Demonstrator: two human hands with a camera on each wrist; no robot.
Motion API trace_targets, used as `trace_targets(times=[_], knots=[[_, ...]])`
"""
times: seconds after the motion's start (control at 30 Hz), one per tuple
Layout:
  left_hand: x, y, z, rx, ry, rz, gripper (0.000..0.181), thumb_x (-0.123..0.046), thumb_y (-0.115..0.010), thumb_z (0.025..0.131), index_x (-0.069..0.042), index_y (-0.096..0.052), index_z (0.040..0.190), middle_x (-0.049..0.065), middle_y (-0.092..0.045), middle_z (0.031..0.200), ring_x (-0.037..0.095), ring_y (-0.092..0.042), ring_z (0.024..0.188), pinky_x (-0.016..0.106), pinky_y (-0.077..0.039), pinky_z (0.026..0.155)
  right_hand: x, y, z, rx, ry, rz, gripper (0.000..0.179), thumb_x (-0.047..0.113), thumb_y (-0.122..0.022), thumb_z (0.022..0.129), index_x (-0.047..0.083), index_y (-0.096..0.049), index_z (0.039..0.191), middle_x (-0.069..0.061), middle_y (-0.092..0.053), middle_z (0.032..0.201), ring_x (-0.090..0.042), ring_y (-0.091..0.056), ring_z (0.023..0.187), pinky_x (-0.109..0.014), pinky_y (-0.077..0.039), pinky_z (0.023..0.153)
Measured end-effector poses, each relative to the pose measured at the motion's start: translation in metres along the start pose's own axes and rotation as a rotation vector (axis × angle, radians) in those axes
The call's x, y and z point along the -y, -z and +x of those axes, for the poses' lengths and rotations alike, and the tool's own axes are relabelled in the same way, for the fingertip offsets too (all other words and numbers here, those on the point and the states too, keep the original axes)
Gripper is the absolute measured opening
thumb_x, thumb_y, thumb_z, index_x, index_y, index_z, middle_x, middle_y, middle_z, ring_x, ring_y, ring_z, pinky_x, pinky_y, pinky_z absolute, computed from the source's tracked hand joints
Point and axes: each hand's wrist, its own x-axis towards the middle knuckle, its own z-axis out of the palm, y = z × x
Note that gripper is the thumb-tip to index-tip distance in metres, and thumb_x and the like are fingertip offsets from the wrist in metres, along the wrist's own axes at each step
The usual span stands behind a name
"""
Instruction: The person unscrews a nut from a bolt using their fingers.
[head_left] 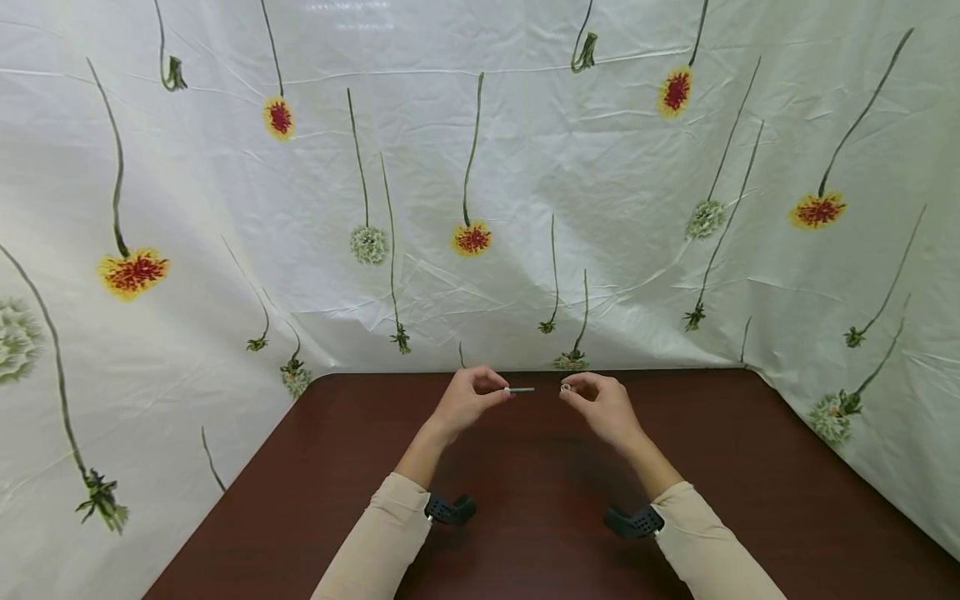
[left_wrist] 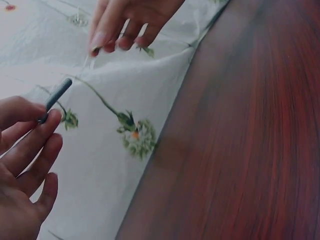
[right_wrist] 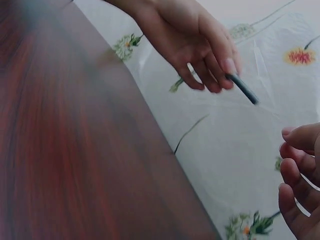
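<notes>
My left hand (head_left: 463,404) pinches a slim grey bolt (head_left: 521,389) at one end between thumb and fingertips. Its shaft sticks out toward the right hand, and the pinched end is mostly hidden. In the left wrist view the bolt (left_wrist: 60,94) looks dark and points up and away from the left hand (left_wrist: 27,160). Opposite it, my right hand (head_left: 606,408) holds a small ring-shaped nut (head_left: 566,387) at the tips of thumb and index finger. A gap separates the bolt's free end from the nut. In the right wrist view the right hand's (right_wrist: 302,170) fingers hide the nut.
Both hands are raised over the far part of a dark red-brown wooden table (head_left: 525,467). Behind the table's far edge hangs a white cloth (head_left: 420,292) printed with flowers. Each wrist wears a black strap (head_left: 450,508).
</notes>
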Motion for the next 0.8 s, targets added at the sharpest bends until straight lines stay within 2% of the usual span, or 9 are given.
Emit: trace_targets(times=[0.3, 0.5, 0.63, 0.8], knots=[[0.025, 0.01, -0.009, 0.111, 0.054, 0.12, 0.005, -0.004, -0.079, 0.09, -0.002, -0.075, 0.092, 0.002, -0.073, 0.089, 0.016, -0.064, 0.079, 0.031, -0.051, 0.068, -0.028, 0.011, -0.014, 0.06, -0.061, -0.006, 0.016, 0.014, -0.079, 0.094, 0.007, -0.077, 0.108, 0.001, -0.073, 0.092, -0.021, -0.065, 0.086, -0.038, -0.051, 0.07], [0.042, 0.01, -0.014, 0.183, 0.088, 0.187, 0.004, -0.003, -0.079, 0.09, -0.002, -0.075, 0.092, 0.0, -0.074, 0.086, 0.014, -0.059, 0.073, 0.031, -0.047, 0.065, -0.047, 0.014, -0.024, 0.122, -0.086, -0.046, 0.016, 0.013, -0.08, 0.093, 0.006, -0.078, 0.107, -0.002, -0.074, 0.1, -0.023, -0.066, 0.091, -0.04, -0.052, 0.075], [0.049, 0.011, -0.017, 0.204, 0.12, 0.205, 0.004, -0.007, -0.078, 0.092, -0.005, -0.075, 0.093, -0.001, -0.073, 0.088, 0.015, -0.058, 0.075, 0.033, -0.047, 0.065, -0.056, 0.018, -0.031, 0.15, -0.136, -0.096, 0.014, 0.017, -0.081, 0.093, 0.01, -0.079, 0.104, -0.002, -0.074, 0.106, -0.027, -0.064, 0.099, -0.042, -0.051, 0.077], [0.054, 0.011, -0.021, 0.204, 0.164, 0.228, 0.005, -0.007, -0.08, 0.091, -0.006, -0.076, 0.093, -0.002, -0.072, 0.088, 0.017, -0.061, 0.077, 0.034, -0.048, 0.067, -0.062, 0.023, -0.035, 0.195, -0.183, -0.108, 0.015, 0.018, -0.08, 0.093, 0.01, -0.079, 0.105, -0.001, -0.073, 0.102, -0.022, -0.066, 0.091, -0.04, -0.052, 0.074]])
